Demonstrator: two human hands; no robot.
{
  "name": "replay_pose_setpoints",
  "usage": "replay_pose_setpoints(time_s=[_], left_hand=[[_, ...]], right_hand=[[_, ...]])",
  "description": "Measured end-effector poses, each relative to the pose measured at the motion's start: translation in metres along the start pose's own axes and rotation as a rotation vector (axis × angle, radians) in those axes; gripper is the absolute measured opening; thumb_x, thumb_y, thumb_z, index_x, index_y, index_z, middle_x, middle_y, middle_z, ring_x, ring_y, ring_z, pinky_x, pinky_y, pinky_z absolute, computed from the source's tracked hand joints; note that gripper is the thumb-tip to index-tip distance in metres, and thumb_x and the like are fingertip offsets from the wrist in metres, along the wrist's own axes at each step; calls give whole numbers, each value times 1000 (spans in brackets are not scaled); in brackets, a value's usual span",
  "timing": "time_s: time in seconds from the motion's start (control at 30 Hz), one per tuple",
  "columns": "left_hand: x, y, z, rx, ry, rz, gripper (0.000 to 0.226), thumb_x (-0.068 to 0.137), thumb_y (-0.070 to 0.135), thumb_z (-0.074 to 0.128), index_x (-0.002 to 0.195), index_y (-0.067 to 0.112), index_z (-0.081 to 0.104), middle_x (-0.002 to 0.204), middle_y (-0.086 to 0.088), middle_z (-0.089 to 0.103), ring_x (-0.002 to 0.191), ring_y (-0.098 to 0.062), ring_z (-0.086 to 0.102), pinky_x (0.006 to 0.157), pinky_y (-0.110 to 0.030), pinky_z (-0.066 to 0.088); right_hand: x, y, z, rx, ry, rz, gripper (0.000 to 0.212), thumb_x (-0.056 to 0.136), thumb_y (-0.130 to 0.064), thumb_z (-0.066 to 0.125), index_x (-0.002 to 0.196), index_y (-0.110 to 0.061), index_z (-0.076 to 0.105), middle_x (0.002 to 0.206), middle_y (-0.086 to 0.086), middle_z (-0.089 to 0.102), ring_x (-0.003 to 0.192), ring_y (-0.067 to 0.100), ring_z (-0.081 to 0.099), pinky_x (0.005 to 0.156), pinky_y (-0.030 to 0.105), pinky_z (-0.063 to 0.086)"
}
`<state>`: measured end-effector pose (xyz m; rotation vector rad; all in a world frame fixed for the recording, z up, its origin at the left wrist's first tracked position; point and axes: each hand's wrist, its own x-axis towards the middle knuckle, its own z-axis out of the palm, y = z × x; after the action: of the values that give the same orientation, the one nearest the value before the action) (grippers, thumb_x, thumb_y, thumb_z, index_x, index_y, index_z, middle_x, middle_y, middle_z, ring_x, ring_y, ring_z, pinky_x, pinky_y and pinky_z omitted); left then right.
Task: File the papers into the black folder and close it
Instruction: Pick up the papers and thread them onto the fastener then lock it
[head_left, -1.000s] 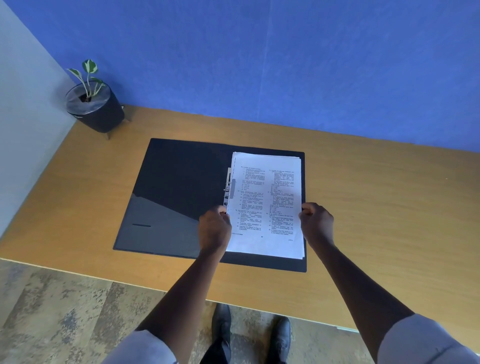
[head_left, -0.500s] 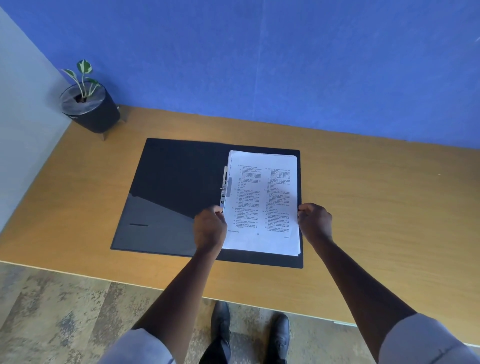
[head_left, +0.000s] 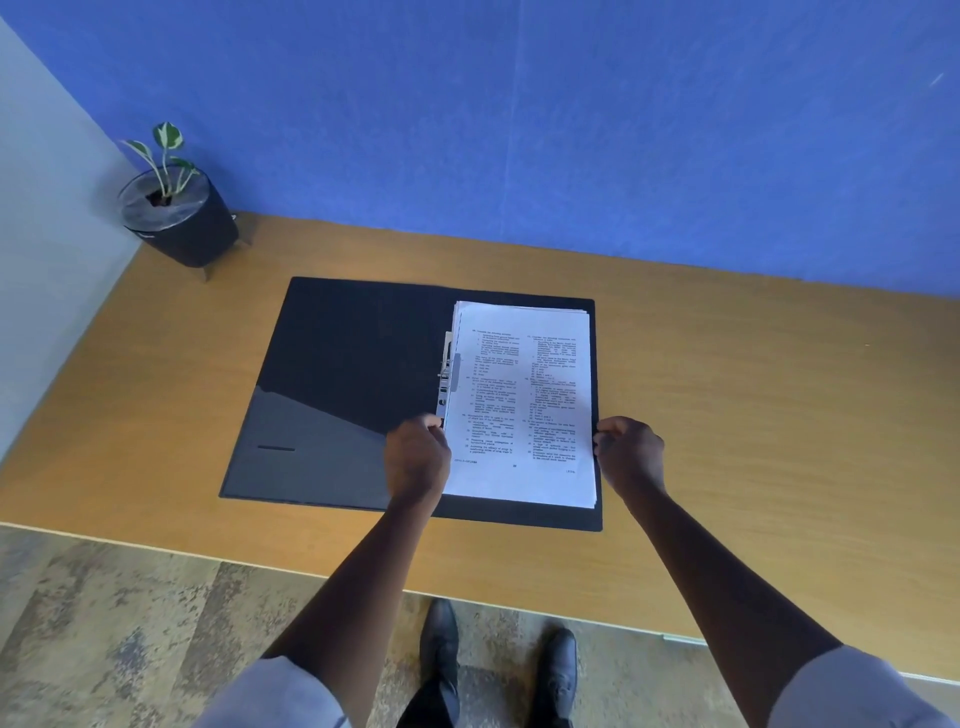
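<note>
The black folder (head_left: 337, 395) lies open and flat on the wooden desk. A stack of printed white papers (head_left: 522, 400) rests on its right half, beside the metal fastener clip (head_left: 448, 376) at the spine. My left hand (head_left: 418, 457) grips the stack's lower left edge with curled fingers. My right hand (head_left: 628, 454) grips the lower right edge the same way. The left inner cover is bare, with a pocket at its lower part.
A small potted plant (head_left: 174, 208) in a black pot stands at the desk's (head_left: 779, 415) far left corner, against the blue wall. The desk's near edge runs just above my shoes and the patterned floor.
Both hands stay on the paper stack's lower edges. The stack has barely shifted on the folder's right half; the view moved slightly.
</note>
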<state>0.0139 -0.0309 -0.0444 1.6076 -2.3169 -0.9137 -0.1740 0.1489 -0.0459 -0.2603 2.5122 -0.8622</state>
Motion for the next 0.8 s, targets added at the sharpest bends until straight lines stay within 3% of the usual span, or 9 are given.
replay_pose_setpoints(time_s=[0.23, 0.37, 0.47, 0.63, 0.8], left_hand=[[-1, -5, -1, -4, -19, -2, 27, 93, 15, 51, 108, 13, 73, 92, -5, 76, 82, -25, 69, 64, -27, 47], [-19, -17, -2, -21, 10, 146, 27, 95, 24, 58, 120, 15, 64, 109, -5, 70, 97, -24, 67, 77, -33, 54], [-39, -29, -2, 33, 16, 265, 51, 93, 32, 65, 137, 13, 51, 128, -10, 60, 115, -28, 58, 94, -39, 52], [-55, -44, 5, 152, -82, 288, 94, 82, 59, 69, 153, 14, 29, 149, -10, 45, 136, -28, 43, 107, -38, 45], [-55, -50, 9, 199, -117, 293, 113, 73, 64, 74, 158, 17, 17, 158, -7, 36, 143, -27, 36, 112, -34, 35]], right_hand=[[-2, -1, 1, -40, -4, -40, 32, 91, -7, 45, 104, -13, 73, 88, 2, 72, 65, 10, 59, 50, 22, 43], [16, -12, -10, -51, -3, -120, 32, 93, -6, 44, 109, -15, 70, 96, 1, 68, 76, 16, 60, 59, 27, 47], [49, -22, -15, -106, -42, -210, 35, 94, -8, 45, 118, -20, 67, 110, 2, 68, 87, 19, 64, 63, 26, 47], [107, -51, -20, -259, -81, -331, 44, 94, -6, 51, 137, -16, 55, 131, 13, 59, 112, 30, 61, 85, 36, 51], [143, -78, -17, -390, -132, -360, 54, 97, -10, 50, 149, -17, 40, 139, 17, 48, 118, 37, 56, 85, 37, 47]])
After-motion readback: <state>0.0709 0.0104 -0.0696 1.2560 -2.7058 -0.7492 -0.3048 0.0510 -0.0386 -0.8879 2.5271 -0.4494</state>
